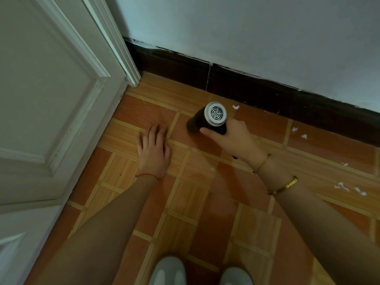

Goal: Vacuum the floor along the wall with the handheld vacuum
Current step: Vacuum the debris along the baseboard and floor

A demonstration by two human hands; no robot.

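The right hand (232, 136) grips the handheld vacuum (207, 120), fingers and thumb wrapped round its dark body, with the round white vented end (216, 113) turned up toward the camera. The vacuum's far end points down and away to the left of that hand, at or just above the floor (205, 192); whether it touches cannot be told. The left hand (154, 149) lies flat on the floor, fingers straight and together, holding nothing, well to the left of the vacuum and near the white door (47, 99). Just beyond the right hand runs the dark skirting (257, 89) under the pale wall (246, 33). White scraps (235, 106) lie on the floor close to the skirting, one beside the vacuum's vented end (others further right of the right hand). Two bracelets (283, 186) sit on the right wrist, a red thread (148, 176) on the left. Two grey shoes (167, 270) show below both arms.
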